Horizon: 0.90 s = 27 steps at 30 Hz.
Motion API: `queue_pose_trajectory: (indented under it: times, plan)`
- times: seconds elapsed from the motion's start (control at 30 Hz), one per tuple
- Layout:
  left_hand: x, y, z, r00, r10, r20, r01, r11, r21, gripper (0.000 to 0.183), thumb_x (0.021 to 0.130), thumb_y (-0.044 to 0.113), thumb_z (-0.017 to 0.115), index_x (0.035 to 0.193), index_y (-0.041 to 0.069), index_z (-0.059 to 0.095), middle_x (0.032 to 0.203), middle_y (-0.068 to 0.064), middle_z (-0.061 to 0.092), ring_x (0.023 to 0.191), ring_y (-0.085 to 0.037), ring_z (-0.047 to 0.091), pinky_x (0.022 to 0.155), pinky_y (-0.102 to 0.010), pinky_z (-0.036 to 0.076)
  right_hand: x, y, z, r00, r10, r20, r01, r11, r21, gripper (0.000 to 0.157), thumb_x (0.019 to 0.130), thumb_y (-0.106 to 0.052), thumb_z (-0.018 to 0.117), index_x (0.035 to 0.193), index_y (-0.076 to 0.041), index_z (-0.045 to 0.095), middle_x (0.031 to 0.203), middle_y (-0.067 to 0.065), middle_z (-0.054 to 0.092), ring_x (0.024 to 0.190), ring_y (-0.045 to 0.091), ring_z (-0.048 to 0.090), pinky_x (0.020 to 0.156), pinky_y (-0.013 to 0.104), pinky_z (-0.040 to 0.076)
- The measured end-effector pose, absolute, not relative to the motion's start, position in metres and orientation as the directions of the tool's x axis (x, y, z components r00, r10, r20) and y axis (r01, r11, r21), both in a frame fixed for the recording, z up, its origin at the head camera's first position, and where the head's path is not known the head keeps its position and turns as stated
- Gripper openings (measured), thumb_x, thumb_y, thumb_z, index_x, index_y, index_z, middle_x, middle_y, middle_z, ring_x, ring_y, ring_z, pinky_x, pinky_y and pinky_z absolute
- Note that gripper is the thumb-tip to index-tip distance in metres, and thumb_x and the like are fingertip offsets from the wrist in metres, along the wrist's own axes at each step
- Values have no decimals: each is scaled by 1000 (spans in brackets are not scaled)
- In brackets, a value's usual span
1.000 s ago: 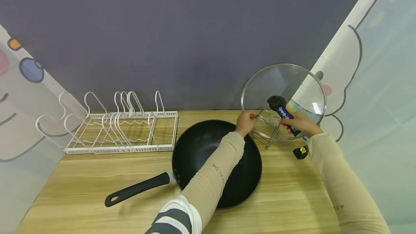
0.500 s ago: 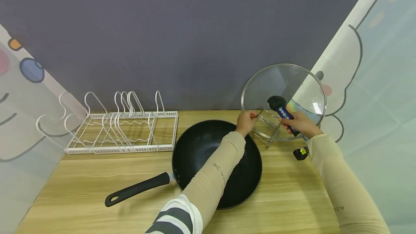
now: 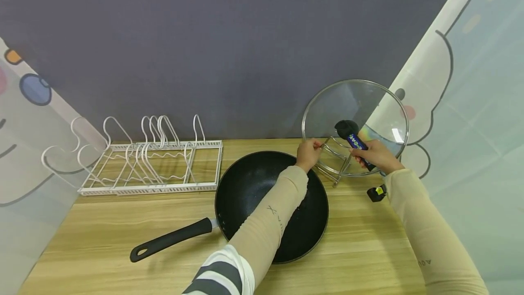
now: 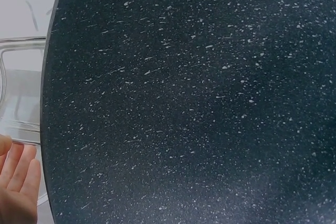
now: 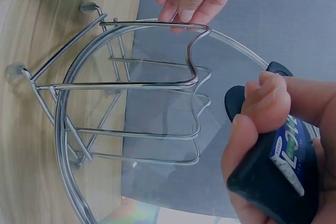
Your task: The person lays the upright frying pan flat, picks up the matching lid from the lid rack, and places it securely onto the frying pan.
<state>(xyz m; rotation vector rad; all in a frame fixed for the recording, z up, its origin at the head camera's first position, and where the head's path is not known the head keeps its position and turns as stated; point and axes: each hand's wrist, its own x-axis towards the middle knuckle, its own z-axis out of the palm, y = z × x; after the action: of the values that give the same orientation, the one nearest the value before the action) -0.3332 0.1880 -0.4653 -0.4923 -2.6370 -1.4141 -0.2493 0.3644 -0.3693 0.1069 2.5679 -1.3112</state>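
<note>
A large clear glass lid (image 3: 356,99) with a metal rim stands upright in a small silver wire rack (image 5: 126,85) at the back right. My right hand (image 3: 378,156) grips the lid's black handle (image 3: 355,141), which carries a blue label. On the rack's left side, my left hand (image 3: 308,154) pinches the top wire between thumb and fingers, as the right wrist view shows. Under my left forearm lies a black wok (image 3: 249,185), its long black handle (image 3: 172,239) pointing to the front left. The wok's speckled underside fills most of the left wrist view.
A white wire dish rack (image 3: 163,188) with upright loops stands at the back left. A small black object with a yellow mark (image 3: 376,193) sits beside my right wrist. Behind the wooden table (image 3: 114,226) rises a grey panel (image 3: 245,58).
Both hands keep their hold on the rack and the lid handle. Only the head view has shifted slightly.
</note>
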Motion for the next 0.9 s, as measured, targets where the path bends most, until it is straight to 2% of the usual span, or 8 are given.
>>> queue_pose_trajectory:
  times: [0.33,0.9]
  plan:
    - [-334,190,-469,-947,202,250,319,500,805,5,84,9,69,89,9,70,86,0,71,75,-11,64,66,-17,45,-251,367,-375,-975,-55,-216,138,612,-778,33,97,-23,53,99,10,55,67,1,58,56,11,55,54,27,51]
    - [-336,191,-468,-940,199,275,340,525,781,4,83,11,71,86,9,70,80,1,70,69,-10,62,63,-17,44,-252,366,-377,-977,-28,-212,152,603,-783,29,96,-18,53,98,10,55,64,0,58,54,12,55,52,26,50]
